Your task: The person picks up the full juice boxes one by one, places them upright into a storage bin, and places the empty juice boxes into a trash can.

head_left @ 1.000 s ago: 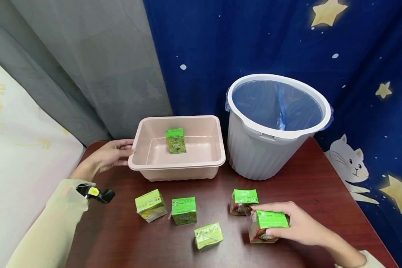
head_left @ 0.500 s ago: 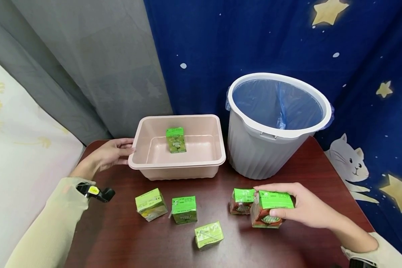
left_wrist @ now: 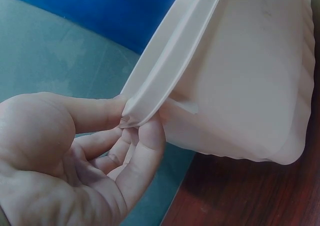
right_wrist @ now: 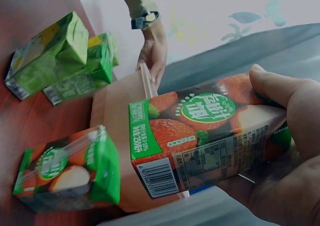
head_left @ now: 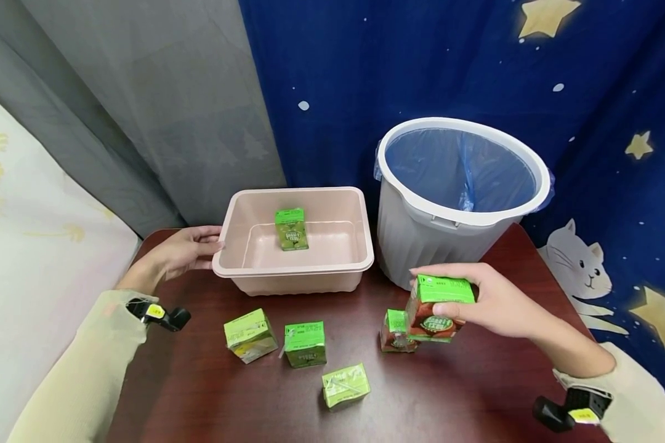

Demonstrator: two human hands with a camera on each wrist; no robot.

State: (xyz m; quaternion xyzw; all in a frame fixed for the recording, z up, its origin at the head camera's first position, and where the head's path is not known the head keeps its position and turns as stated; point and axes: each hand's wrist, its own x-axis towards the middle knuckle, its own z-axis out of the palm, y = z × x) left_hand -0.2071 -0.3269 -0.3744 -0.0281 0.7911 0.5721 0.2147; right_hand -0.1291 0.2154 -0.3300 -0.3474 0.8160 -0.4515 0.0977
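My right hand (head_left: 495,301) grips a juice box (head_left: 435,317) by its sides, thumb on the near face, lifted off the table. In the right wrist view this juice box shows strawberries, a green end and a barcode. Low behind it, a similar red-and-green juice box (head_left: 394,335) stands on the table, partly hidden. My left hand (head_left: 185,253) pinches the left rim of a pale pink plastic basin (head_left: 294,271); the left wrist view shows the thumb and fingers (left_wrist: 147,141) at the rim's corner. Inside the basin lies one green juice box (head_left: 292,231).
A grey bin (head_left: 415,240) lined with a blue bag stands right of the basin. In front of the basin are a yellow-green juice box (head_left: 249,335), a green juice box (head_left: 305,346) and a light-green juice box (head_left: 346,386). Curtains hang behind the brown table (head_left: 216,400).
My right hand has raised the strawberry juice box off the table and away toward the bin; it now overlaps the other red juice box. My left hand has stayed at the basin rim.
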